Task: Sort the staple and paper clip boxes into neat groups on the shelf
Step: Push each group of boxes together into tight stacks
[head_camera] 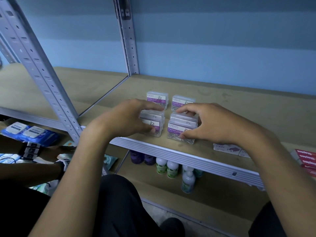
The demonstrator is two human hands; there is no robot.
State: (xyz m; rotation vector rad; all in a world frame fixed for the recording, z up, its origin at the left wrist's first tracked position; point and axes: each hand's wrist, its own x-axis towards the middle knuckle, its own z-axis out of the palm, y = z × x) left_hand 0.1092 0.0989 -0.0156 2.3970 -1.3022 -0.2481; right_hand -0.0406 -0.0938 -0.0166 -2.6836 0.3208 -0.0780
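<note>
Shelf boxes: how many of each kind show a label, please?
Paper clip boxes with a purple label in view: 4
White staple boxes: 2
Red boxes: cut off by the picture edge, not countable
Total counted: 6

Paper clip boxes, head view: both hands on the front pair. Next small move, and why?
Probably slide the front two clear plastic paper clip boxes, left and right, back toward the rear pair. The left hand and right hand each grip one, a gap separates the rows, and the front boxes sit near the shelf's metal edge.
</note>
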